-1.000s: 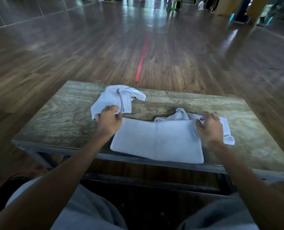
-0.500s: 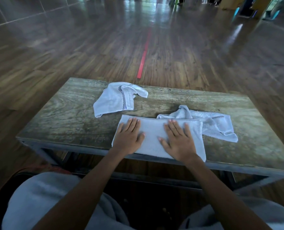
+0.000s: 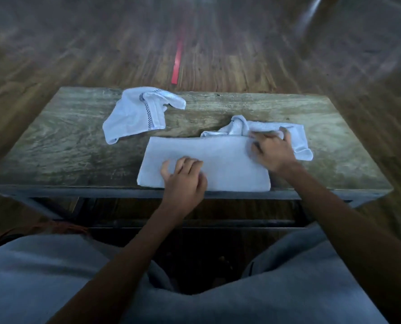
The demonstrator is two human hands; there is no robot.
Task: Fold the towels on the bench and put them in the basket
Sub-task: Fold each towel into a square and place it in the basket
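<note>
A white towel folded into a long flat strip [image 3: 209,160] lies at the near edge of the wooden bench [image 3: 61,146]. My left hand [image 3: 183,176] rests on its near left part, fingers loosely bent. My right hand [image 3: 273,150] is at the strip's far right corner with its fingers curled round the cloth; blur hides the exact grip. A crumpled white towel [image 3: 297,139] lies right behind that hand, partly covered by it. Another loose towel with a dark checked stripe [image 3: 134,115] lies at the far left. No basket is in view.
The bench stands on a dark wooden floor with a red strip [image 3: 177,66] running away from it. My grey-clad knees [image 3: 54,277] are close under the near edge. Bare benchtop shows at the left and right ends.
Both hands lay flat on the middle of the folded towel half a second ago. The right hand has since slid to its right end and curled; the left hand has drawn back toward the near edge.
</note>
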